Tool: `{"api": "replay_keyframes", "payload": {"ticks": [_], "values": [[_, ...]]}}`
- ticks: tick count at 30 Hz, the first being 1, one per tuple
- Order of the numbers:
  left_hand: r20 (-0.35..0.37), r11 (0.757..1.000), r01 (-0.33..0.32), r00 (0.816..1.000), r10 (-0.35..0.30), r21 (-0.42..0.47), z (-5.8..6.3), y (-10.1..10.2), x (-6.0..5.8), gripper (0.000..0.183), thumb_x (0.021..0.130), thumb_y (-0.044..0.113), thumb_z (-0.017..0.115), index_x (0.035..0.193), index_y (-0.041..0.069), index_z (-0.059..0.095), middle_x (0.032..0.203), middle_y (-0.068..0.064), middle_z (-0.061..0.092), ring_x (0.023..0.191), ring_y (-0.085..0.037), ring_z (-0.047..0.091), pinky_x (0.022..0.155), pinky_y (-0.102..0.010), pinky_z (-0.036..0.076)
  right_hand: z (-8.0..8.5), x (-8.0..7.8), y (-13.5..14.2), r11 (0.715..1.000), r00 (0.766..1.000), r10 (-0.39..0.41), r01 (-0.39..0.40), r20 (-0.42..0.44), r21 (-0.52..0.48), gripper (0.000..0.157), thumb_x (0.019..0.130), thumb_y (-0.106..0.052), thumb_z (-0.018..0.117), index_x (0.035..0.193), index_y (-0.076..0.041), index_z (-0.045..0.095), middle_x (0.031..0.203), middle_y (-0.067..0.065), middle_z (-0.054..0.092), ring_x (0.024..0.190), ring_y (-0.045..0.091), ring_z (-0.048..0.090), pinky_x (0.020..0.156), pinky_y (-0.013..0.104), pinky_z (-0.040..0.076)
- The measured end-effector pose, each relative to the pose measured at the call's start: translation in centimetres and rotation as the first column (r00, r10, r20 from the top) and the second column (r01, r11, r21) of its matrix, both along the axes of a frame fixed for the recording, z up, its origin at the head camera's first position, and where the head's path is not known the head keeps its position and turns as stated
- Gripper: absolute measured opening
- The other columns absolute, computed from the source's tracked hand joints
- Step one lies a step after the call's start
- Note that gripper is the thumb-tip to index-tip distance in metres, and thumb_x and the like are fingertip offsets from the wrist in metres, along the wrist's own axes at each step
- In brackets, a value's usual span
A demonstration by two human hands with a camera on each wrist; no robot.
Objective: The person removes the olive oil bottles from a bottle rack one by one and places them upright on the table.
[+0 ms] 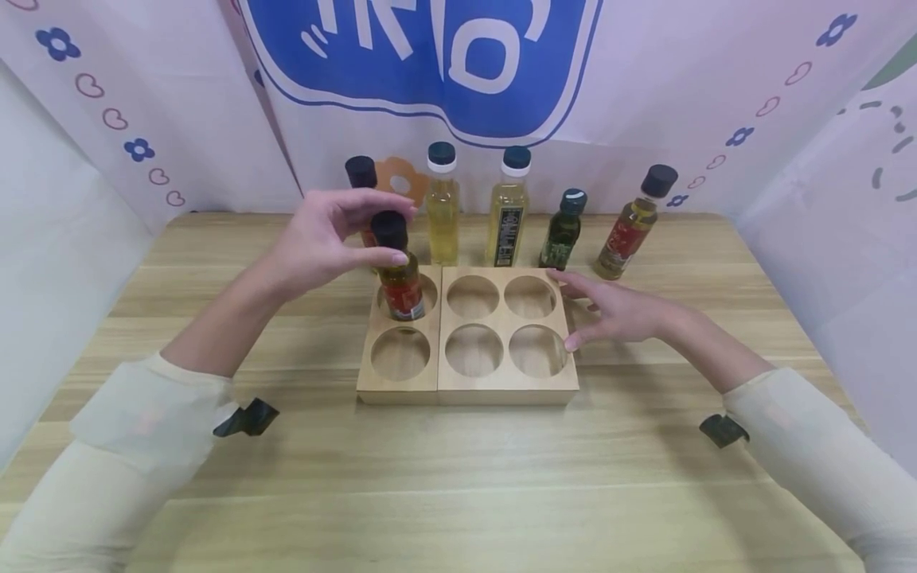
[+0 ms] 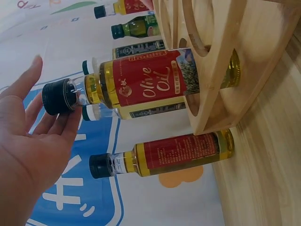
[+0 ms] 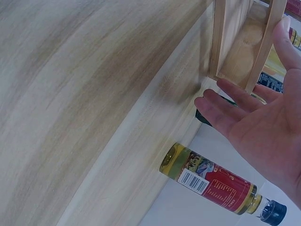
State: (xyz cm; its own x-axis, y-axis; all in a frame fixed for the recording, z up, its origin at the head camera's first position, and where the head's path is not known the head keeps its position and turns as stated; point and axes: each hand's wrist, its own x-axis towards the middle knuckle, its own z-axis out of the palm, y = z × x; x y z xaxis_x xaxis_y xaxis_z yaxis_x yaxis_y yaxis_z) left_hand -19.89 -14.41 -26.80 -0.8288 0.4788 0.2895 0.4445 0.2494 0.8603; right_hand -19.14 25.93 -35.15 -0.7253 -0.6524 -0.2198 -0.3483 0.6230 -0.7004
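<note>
An olive oil bottle (image 2: 150, 77) with a red label and black cap stands in the rear left hole of the wooden rack (image 1: 399, 380). My left hand (image 1: 325, 243) is around its cap and neck; in the left wrist view the fingers are beside the cap and the thumb is off it. On the rack's right side rests my right hand (image 1: 616, 306), thumb at the top edge and fingers extended along the side. The rack's other round holes hold nothing.
Behind the rack stand another red-label bottle (image 2: 183, 151), two pale oil bottles (image 1: 443, 215) (image 1: 507, 215) with white-and-dark caps, and a small dark green bottle (image 1: 561, 231). A red-label bottle (image 1: 625, 231) is at the back right. A printed curtain (image 1: 680, 95) hangs behind the table (image 1: 458, 485).
</note>
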Motion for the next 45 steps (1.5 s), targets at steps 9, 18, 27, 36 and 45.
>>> {"api": "replay_keyframes", "payload": {"ticks": [9, 18, 27, 36, 45], "values": [[0.05, 0.999, 0.005, 0.999, -0.006, 0.032, -1.1, -0.1, -0.3, 0.046, 0.085, -0.009, 0.08, 0.129, -0.002, 0.069, 0.125, -0.017, 0.071, 0.113, -0.022, 0.071, 0.096, -0.025, 0.057, 0.1, 0.1, -0.1, 1.0, 1.0, 0.0, 0.0, -0.004, 0.003, 0.107, 0.089, -0.026, 0.084, 0.164, 0.002, 0.013, 0.162, 0.032, 0.031, 0.148, 0.049, 0.035, 0.115, 0.069, 0.034], [0.146, 0.988, -0.01, 0.989, -0.013, 0.155, -1.7, -0.3, -0.4, 0.043, 0.088, -0.013, 0.074, 0.129, -0.002, 0.067, 0.125, -0.019, 0.072, 0.112, -0.017, 0.072, 0.097, -0.027, 0.057, 0.0, 0.1, -0.1, 1.0, 1.0, 0.003, -0.003, -0.012, 0.001, 0.106, 0.089, -0.025, 0.084, 0.163, 0.003, 0.014, 0.162, 0.031, 0.03, 0.148, 0.049, 0.035, 0.114, 0.07, 0.035], [0.192, 0.984, -0.051, 0.981, 0.017, 0.17, -1.8, -0.2, -0.5, 0.036, 0.089, -0.011, 0.075, 0.124, -0.004, 0.07, 0.115, -0.01, 0.077, 0.107, -0.016, 0.074, 0.095, -0.027, 0.058, 0.1, 0.1, 0.0, 1.0, 1.0, 0.005, -0.005, -0.015, -0.008, 0.105, 0.089, -0.024, 0.084, 0.163, 0.003, 0.014, 0.162, 0.031, 0.031, 0.147, 0.05, 0.036, 0.113, 0.069, 0.036], [0.181, 0.984, -0.055, 0.983, 0.023, 0.171, -1.9, -0.2, -0.6, 0.035, 0.089, -0.011, 0.075, 0.123, -0.005, 0.07, 0.114, -0.009, 0.078, 0.105, -0.015, 0.075, 0.094, -0.026, 0.058, -0.1, 0.0, 0.1, 1.0, 1.0, 0.007, -0.007, -0.016, -0.012, 0.106, 0.089, -0.024, 0.084, 0.163, 0.002, 0.014, 0.162, 0.031, 0.031, 0.147, 0.049, 0.036, 0.113, 0.068, 0.037], [0.184, 0.986, -0.066, 0.982, 0.038, 0.153, -1.9, -0.2, -0.6, 0.036, 0.089, -0.01, 0.075, 0.124, -0.007, 0.069, 0.114, -0.01, 0.077, 0.105, -0.015, 0.075, 0.094, -0.026, 0.058, 0.3, -0.1, 0.0, 0.998, 0.997, 0.029, -0.025, -0.068, 0.058, 0.108, 0.087, -0.032, 0.085, 0.163, 0.002, 0.016, 0.164, 0.03, 0.027, 0.148, 0.05, 0.034, 0.117, 0.067, 0.031]]}}
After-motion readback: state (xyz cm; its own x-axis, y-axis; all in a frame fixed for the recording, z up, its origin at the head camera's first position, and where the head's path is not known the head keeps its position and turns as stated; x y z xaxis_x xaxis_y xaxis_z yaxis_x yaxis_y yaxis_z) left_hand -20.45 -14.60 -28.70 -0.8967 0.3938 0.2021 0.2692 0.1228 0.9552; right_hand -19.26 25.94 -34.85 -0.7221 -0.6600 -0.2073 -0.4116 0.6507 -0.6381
